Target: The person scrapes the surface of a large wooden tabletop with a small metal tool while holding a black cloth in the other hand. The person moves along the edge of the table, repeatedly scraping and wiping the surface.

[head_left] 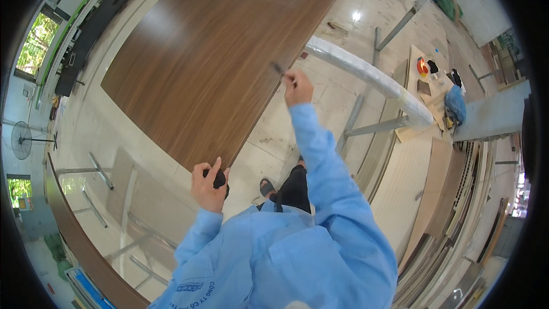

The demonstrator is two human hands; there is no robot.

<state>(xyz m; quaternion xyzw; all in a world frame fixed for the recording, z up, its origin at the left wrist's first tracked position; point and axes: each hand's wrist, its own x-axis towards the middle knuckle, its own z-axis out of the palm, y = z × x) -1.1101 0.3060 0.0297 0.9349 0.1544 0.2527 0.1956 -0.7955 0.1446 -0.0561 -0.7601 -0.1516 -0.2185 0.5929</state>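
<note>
A large brown wood-grain panel (211,51) stretches away in front of me. At its near corner is my left hand (207,193), closed round a black, rounded thing (219,179) whose kind I cannot make out; a fingertip rests close to the panel's edge. Farther along the panel's right edge, my right hand (299,88) pinches a small dark thing (278,68) with a thin end over the surface. Motion smears that thing, so its kind and whether it touches the panel do not show.
A wrapped roller-like bar (372,74) on metal legs stands right of the panel. Beyond it, a pale board (426,88) bears tape and a blue bag (454,105). Stacked boards (446,212) line the right. Another brown panel (86,240) lies at lower left, near a fan (22,140).
</note>
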